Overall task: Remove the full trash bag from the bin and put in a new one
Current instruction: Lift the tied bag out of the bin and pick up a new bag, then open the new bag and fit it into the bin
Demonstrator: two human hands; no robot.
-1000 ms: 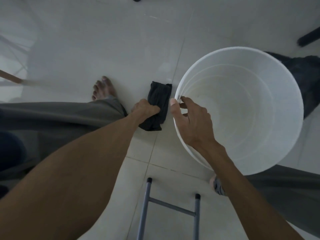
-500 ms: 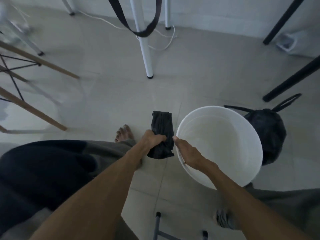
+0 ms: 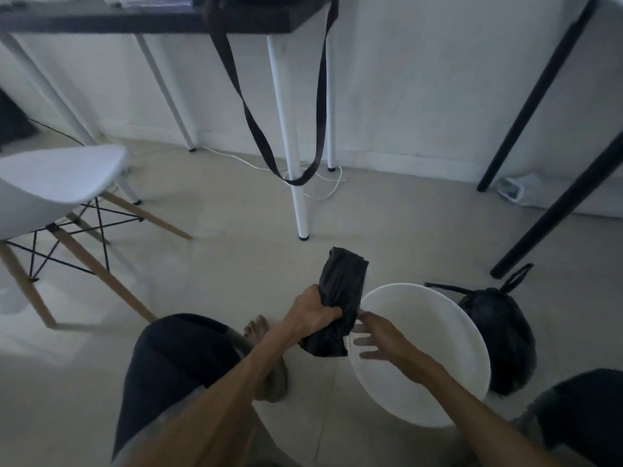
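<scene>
In the head view, the left hand point(image 3: 312, 311) gripped the folded new trash bag point(image 3: 340, 305) just beside the rim of the empty white bin point(image 3: 438, 335), while the right hand point(image 3: 377, 335) hovered with fingers spread and relaxed, touching the bag's edge, holding nothing. The tied full bag point(image 3: 499, 335) sat behind the bin. The thin film could probably cling and resist opening, or a hard one-sided tug could tear it or tip the light bin.

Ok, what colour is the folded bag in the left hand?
Black, plain; the folded bag shows best in the head view, gripped by the left hand.
</scene>
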